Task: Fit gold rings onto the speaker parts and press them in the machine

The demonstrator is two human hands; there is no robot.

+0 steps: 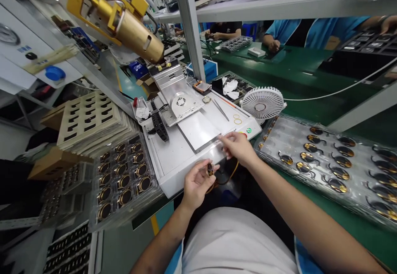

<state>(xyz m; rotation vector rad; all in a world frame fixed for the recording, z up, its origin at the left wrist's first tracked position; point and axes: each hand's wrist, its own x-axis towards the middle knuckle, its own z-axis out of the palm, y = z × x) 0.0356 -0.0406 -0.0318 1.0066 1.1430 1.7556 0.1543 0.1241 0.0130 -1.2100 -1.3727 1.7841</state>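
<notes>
My left hand [196,181] is closed in a pinch on a small round coil part [210,169] with a thin orange flex tail [228,176] hanging below it, held just in front of the white machine base [173,160]. My right hand [237,146] rests on the front edge of that base, fingers curled, beside a green button [248,130]; whether it holds anything I cannot tell. A metal plate [198,130] and a round-holed fixture [180,101] lie on the base behind the hands.
A clear tray of gold coils [124,174] sits left, cream trays [89,118] behind it. Another clear tray with coil parts [328,162] lies right, by a small white fan [262,103]. A gold press head [133,30] hangs above. Tweezers [221,110] lie on the base. Co-workers sit across the green bench.
</notes>
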